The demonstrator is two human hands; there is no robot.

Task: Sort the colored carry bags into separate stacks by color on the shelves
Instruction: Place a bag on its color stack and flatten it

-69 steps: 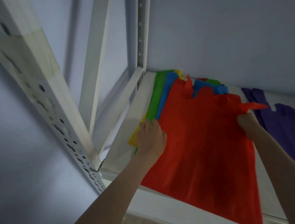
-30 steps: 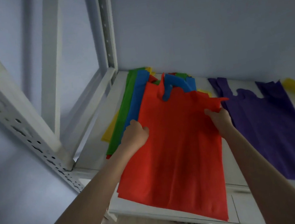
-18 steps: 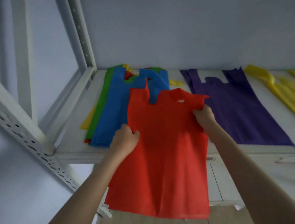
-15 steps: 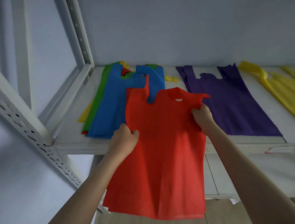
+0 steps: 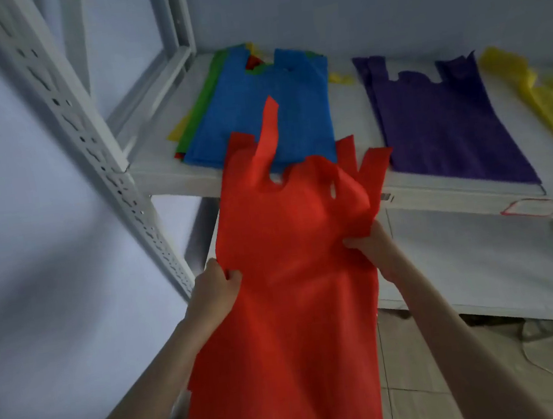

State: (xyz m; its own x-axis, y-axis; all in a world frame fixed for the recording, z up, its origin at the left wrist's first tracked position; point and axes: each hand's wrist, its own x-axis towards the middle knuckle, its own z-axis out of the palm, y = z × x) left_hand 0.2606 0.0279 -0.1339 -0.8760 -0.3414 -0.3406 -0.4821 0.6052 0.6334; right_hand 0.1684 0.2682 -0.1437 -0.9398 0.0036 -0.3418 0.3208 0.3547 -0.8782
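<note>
In two hands (image 5: 213, 290): red bags (image 5: 286, 277) (several).

Bare lower shelf (image 5: 481, 265) lies open; upright post (image 5: 103, 153) blocks the left.

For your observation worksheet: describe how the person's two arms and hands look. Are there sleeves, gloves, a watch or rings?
Both forearms are bare up to the bottom edge of the picture, with no sleeve in view. The left hand and right hand wear no gloves. No watch, band or ring shows on either wrist or on the visible fingers; the picture is somewhat blurred, so small items could be missed.
</note>
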